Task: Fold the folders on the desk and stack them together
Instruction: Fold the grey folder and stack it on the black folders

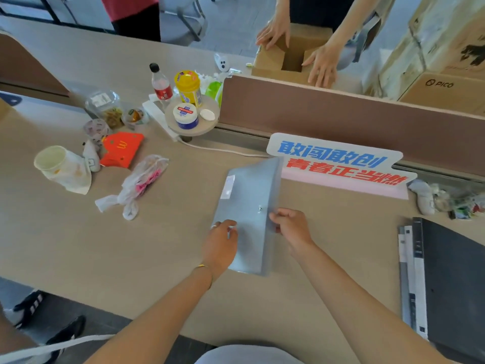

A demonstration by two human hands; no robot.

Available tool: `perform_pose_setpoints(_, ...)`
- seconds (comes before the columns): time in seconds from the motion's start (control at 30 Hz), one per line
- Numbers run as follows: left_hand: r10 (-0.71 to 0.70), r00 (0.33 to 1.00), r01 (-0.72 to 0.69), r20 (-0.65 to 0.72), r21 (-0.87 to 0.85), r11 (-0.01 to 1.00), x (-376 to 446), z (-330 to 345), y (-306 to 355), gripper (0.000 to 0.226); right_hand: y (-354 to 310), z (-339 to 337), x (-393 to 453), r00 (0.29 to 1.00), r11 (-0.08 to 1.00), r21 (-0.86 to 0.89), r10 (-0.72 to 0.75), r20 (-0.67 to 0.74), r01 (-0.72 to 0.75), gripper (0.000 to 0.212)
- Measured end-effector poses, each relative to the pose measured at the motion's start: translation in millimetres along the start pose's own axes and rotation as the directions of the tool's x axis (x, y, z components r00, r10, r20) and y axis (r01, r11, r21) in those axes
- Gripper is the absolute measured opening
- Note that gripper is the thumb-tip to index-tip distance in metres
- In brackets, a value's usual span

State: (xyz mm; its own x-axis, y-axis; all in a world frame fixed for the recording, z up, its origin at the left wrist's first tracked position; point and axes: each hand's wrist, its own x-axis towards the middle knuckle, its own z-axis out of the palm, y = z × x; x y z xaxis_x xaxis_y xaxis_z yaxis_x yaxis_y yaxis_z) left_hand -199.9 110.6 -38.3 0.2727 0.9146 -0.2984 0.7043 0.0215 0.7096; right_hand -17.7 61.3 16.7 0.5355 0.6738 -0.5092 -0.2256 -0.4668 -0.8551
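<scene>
Head view: we note left hand (221, 239) and right hand (290, 227) both pinching grey folder (246, 206) on bench (105, 253). Risk: slick cover springs open, slides toward folder stack (446, 279) right of it.

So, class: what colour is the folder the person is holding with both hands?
Translucent grey folder, held by the left hand and right hand; seen in the head view.

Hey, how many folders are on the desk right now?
At least 3: a grey folder mid-desk, held by the left hand and right hand, and a stack at the right edge with a black folder over a white-spined one; more may be hidden.
</scene>
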Motion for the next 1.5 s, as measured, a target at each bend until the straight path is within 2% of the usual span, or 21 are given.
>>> perform_pose_setpoints(0.1, -0.031, 0.999, 0.029, -0.027, -0.056, 0.998, 7.7, -15.3, -9.8, 0.031, -12.9, -8.7, -12.2, 0.999, 0.999, 0.035, -0.027, 0.022, 0.026, 0.026)
perform_pose_setpoints(0.23, -0.063, 0.997, 0.058, -0.05, -0.098, 0.993, 7.5, -29.4, -1.0, 0.037, -26.4, -32.4, -26.4, 0.999, 0.993, 0.106, -0.049, -0.014, 0.051, 0.016)
perform_pose_setpoints(0.3, -0.118, 0.993, 0.109, -0.018, -0.279, 0.954, 5.4, -27.5, 14.2, 0.035, -29.9, -50.3, -31.5, 0.999, 0.989, 0.136, -0.051, -0.015, 0.053, 0.015)
perform_pose_setpoints(0.37, -0.181, 0.983, 0.159, 0.007, -0.513, 0.843, 0.6, -21.0, 34.9, 0.034, -31.5, -72.3, -36.1, 0.999, 0.983, 0.174, -0.047, -0.022, 0.05, 0.012)
perform_pose_setpoints(0.43, -0.181, 0.983, 0.141, -0.009, -0.591, 0.794, -6.5, -11.7, 54.3, 0.035, -33.1, -98.6, -40.8, 0.997, 0.979, 0.195, -0.05, -0.058, 0.061, 0.009)
perform_pose_setpoints(0.5, -0.132, 0.991, 0.088, -0.035, -0.578, 0.811, -15.6, 0.0, 74.3, 0.034, -32.7, -128.5, -45.7, 0.993, 0.972, 0.222, -0.061, -0.097, 0.081, 0.009)
perform_pose_setpoints(0.6, -0.099, 0.995, 0.085, 0.01, -0.595, 0.799, -27.6, 32.2, 104.9, 0.032, -27.1, -178.9, -54.3, 0.985, 0.962, 0.245, -0.084, -0.149, 0.119, 0.013)
perform_pose_setpoints(0.77, -0.029, 0.999, 0.038, 0.025, -0.608, 0.793, -51.8, 106.4, 158.3, 0.032, -8.7, -274.6, -67.8, 0.955, 0.973, 0.175, -0.099, -0.279, 0.152, 0.02)
perform_pose_setpoints(0.93, 0.033, 0.999, -0.008, 0.034, -0.577, 0.817, -88.1, 185.6, 201.5, 0.036, 21.2, -370.0, -80.7, 0.911, 0.97, 0.186, -0.066, -0.407, 0.154, 0.013)
perform_pose_setpoints(1.03, 0.056, 0.997, -0.012, 0.062, -0.554, 0.832, -111.3, 233.5, 225.7, 0.036, 46.6, -425.5, -82.6, 0.879, 0.978, 0.166, -0.036, -0.475, 0.129, 0.023)
perform_pose_setpoints(1.2, 0.095, 0.988, -0.024, 0.118, -0.499, 0.866, -141.9, 301.2, 260.3, 0.037, 90.2, -503.8, -79.3, 0.872, 0.987, 0.141, 0.009, -0.489, 0.07, 0.037)
perform_pose_setpoints(1.37, 0.089, 0.975, 0.002, 0.205, -0.408, 0.913, -162.6, 350.0, 284.9, 0.045, 124.2, -552.0, -72.2, 0.876, 0.996, 0.088, 0.044, -0.48, -0.002, 0.066)
perform_pose_setpoints(1.5, 0.018, 0.974, 0.052, 0.227, -0.299, 0.953, -170.7, 377.7, 292.2, 0.05, 142.2, -566.9, -60.7, 0.873, 0.998, 0.016, 0.061, -0.485, -0.061, 0.067)
